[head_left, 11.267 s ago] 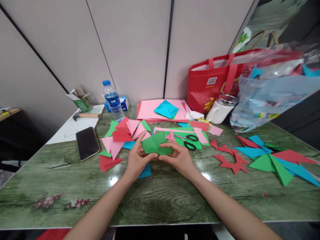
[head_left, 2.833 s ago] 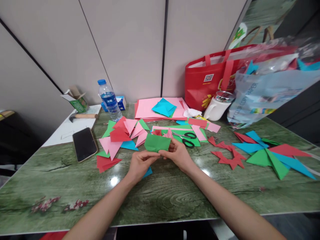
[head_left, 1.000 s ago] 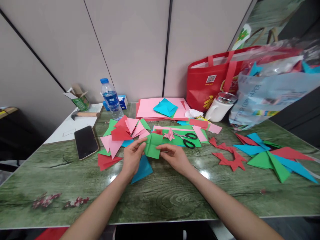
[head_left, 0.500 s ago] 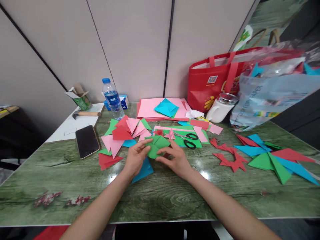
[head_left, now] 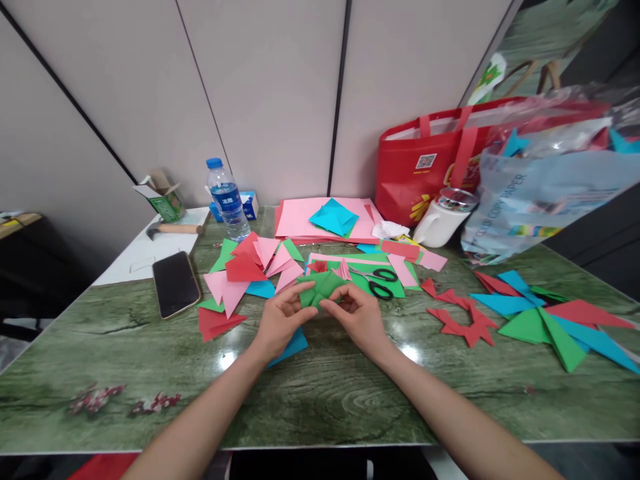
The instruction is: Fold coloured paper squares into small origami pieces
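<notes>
A folded piece of green paper [head_left: 323, 285] is held up between both hands above the table. My left hand [head_left: 283, 320] pinches its left side, thumb at the lower edge. On the right side, my right hand [head_left: 357, 317] grips it between thumb and fingers. Under my left hand lies a blue paper sheet [head_left: 291, 348], partly covered. Just behind the hands, black-handled scissors [head_left: 380, 283] rest on green and pink sheets. Loose folded pink and red papers [head_left: 245, 270] are heaped to the left.
A phone [head_left: 175, 284], a hammer [head_left: 175, 229] and a water bottle [head_left: 228, 200] are at the left. Behind are stacked pink sheets [head_left: 295, 217]. To the right are a white mug [head_left: 440, 220], a red bag [head_left: 400, 167], a red paper ring [head_left: 467, 320] and folded paper shapes [head_left: 530, 323].
The green paper has been turned and tilted, now showing crossing folds. My right hand has closed in on its near edge, and both thumbs have come closer together.
</notes>
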The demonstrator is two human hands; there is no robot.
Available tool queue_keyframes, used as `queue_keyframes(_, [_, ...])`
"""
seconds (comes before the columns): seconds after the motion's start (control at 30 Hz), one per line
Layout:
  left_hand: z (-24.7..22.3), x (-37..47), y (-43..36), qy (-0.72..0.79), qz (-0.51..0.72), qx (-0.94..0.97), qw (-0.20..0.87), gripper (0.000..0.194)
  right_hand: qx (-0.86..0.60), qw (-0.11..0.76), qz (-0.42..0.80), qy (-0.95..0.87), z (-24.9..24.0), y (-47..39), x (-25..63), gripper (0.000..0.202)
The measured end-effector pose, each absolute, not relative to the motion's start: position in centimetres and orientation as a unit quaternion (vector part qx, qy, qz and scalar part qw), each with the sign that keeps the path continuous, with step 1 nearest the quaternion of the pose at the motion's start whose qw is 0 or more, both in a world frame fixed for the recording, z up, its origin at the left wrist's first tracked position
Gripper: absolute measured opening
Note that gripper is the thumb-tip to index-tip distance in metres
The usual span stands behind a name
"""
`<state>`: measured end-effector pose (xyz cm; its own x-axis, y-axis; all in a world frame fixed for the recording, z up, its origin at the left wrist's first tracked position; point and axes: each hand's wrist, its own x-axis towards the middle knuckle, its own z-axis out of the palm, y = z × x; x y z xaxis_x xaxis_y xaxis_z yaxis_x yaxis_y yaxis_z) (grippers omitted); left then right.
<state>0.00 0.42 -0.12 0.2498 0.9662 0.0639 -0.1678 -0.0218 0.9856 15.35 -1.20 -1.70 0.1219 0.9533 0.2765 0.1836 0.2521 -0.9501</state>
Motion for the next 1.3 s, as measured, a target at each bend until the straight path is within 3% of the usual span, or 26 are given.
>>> queue_keyframes(0.6, [-0.73,0.28,0.31,0.355,0.496,0.498,0.616,0.043,-0.481,0.580,0.420,-0.506,-1.70,-1.19,14.99,0.029])
queue_keyframes(1.3, [-0.09,0.30,-0.01,0.387,0.501,0.527,0.567,0.039,-0.475,0.556,0.367,-0.575,-2.14,-1.24,15.03,0.019])
